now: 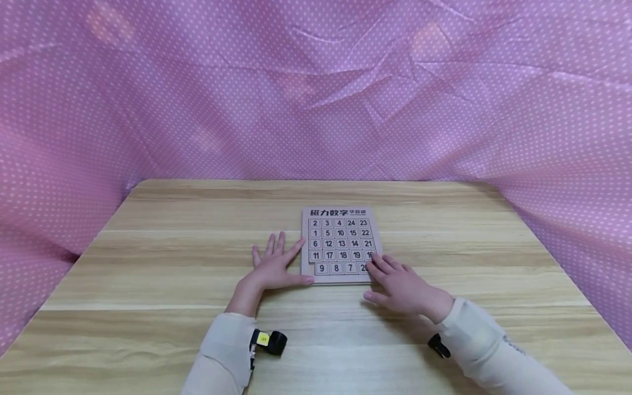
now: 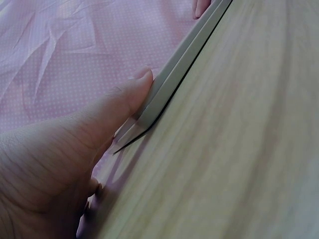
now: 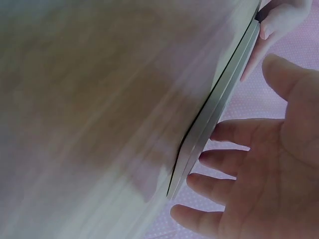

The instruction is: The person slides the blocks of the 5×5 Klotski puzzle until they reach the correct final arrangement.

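A flat number slide puzzle (image 1: 340, 278) lies on the table, with dark lettering along its top and rows of numbered square tiles (image 1: 340, 243). Its bottom row sits shifted about half a tile to the right of the rows above. My left hand (image 1: 276, 271) is spread at the puzzle's left side, thumb on the lower left corner and index fingertip at the left edge. From the right, my right hand (image 1: 402, 285) reaches over the lower right corner, its straight fingertips on the last tiles of the two lowest rows. Those tiles are partly covered.
The light wood-grain table (image 1: 163, 247) carries the puzzle near its middle. Pink dotted cloth (image 1: 316, 109) hangs behind the table and along both sides. A small black camera (image 1: 276, 343) is strapped at the left wrist, and a black device (image 1: 438, 345) shows at the right sleeve.
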Action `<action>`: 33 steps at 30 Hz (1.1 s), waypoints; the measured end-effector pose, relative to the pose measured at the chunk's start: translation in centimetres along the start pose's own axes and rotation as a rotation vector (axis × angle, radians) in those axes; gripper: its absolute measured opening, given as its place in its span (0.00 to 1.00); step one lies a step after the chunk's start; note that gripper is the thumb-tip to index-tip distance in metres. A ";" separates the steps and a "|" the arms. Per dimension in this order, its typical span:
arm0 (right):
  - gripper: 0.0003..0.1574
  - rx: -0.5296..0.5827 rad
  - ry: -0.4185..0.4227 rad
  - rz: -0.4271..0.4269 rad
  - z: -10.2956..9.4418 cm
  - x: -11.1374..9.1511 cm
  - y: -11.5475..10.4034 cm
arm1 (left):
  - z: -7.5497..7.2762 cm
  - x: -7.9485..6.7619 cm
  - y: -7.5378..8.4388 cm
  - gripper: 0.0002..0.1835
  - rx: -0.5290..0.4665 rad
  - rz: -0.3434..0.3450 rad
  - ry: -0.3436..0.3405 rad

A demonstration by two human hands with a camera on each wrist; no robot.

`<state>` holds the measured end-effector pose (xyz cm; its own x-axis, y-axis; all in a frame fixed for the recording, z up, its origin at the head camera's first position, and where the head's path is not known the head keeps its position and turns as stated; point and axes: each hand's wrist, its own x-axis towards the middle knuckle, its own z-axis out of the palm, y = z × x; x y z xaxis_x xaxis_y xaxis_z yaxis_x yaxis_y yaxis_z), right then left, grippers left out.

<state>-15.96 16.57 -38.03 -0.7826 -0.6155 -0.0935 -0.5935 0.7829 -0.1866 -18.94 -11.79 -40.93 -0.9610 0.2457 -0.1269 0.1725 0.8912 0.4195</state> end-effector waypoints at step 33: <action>0.44 0.061 -0.085 0.162 -2.5 7.5 3.7 | 0.0 -0.2 0.1 0.54 -0.002 -0.001 0.001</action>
<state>-24.49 15.14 -36.97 -0.8468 -0.4893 -0.2088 -0.4466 0.8671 -0.2208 -18.73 -11.77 -40.85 -0.9612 0.2449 -0.1267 0.1715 0.8908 0.4209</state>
